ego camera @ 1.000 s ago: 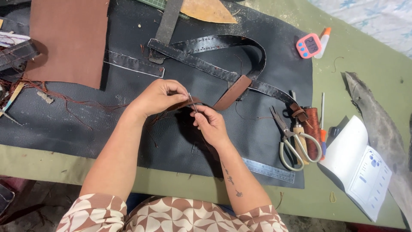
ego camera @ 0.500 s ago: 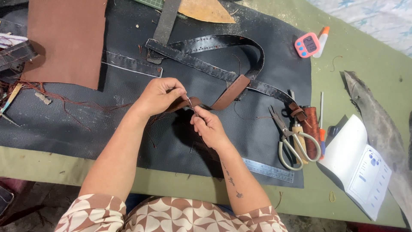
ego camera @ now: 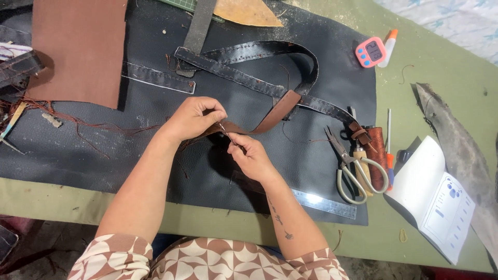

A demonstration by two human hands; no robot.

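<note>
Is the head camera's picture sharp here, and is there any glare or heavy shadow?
Head view: mostly sharp and evenly lit; the steel ruler throws a bright glare patch; both hands, left and right, cast a soft dark shadow on the black leather sheet beneath them; the table's edges bow slightly, from the wide lens.

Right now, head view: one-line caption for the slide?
Left hand pinches a brown leather strap while right hand works a needle over a black leather sheet.

Lighting: bright, even, diffuse daylight. Shadows: soft, short, beneath both hands. Glare: bright patch on flat steel ruler. Focus: sharp centre; slight wide-angle bending at edges.
</note>
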